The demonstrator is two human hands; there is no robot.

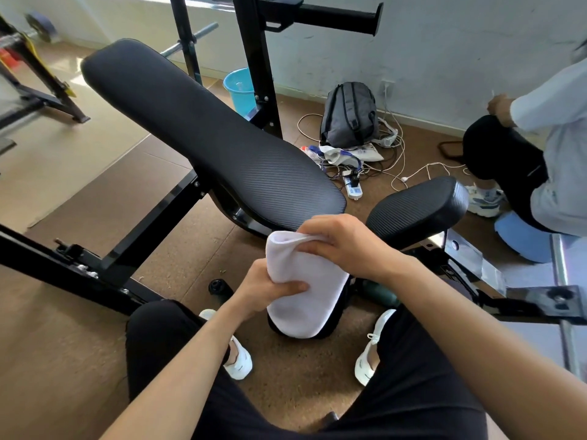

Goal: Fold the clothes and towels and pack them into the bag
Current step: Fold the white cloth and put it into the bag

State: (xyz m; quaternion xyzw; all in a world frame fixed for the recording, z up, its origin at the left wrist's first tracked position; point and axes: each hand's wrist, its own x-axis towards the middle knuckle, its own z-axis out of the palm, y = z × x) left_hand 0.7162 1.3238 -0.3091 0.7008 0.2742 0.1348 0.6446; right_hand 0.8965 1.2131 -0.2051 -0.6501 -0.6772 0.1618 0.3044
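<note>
1. We hold a white towel point(301, 293) low in the middle of the view, between our knees. It looks folded over into a thick bundle.
2. Our left hand point(270, 289) is clamped on the towel's side at 9 o'clock, with the thumb pressed across the cloth. Our right hand point(344, 246) grips its upper edge at 12 o'clock.
3. At 6 o'clock from the towel a dark rim wraps its lower end. We judge this to be the black bag point(335, 315), standing on the floor between our shoes, though most of it is hidden.
4. So this towel seems folded and partly in the bag's mouth, and pushing it fully down is left to do.
5. We see no other clothes or towels waiting, so we cannot tell how much remains.
6. A grey backpack point(349, 115) stands by the wall at 1 o'clock, well apart, beyond the bench point(206, 131).
</note>
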